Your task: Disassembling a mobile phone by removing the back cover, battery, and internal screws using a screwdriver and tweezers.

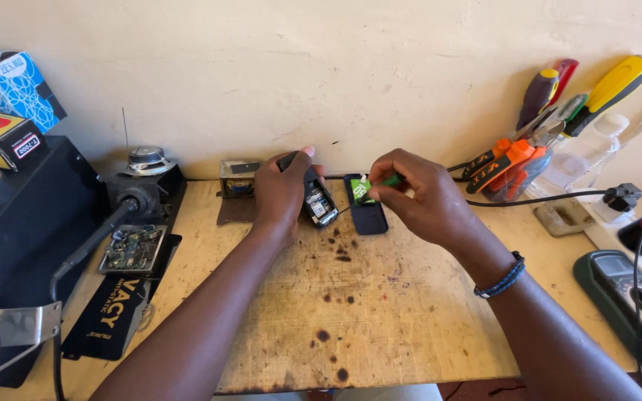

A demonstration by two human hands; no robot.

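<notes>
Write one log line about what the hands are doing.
left hand: holds opened phone | right hand: pinches green tool | back cover: on workbench

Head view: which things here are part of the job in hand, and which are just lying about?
In hand: opened phone in left hand; green tool in right hand; dark back cover.

Lying about: screwdrivers, pliers, circuit board, meter.

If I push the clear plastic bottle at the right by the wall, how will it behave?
The bottle looks thin-walled and clear, so it is probably light and would slide or tip easily. It leans among the tools by the wall, so a push may shift them too. Being round, it could roll if it falls on the bench.
</notes>
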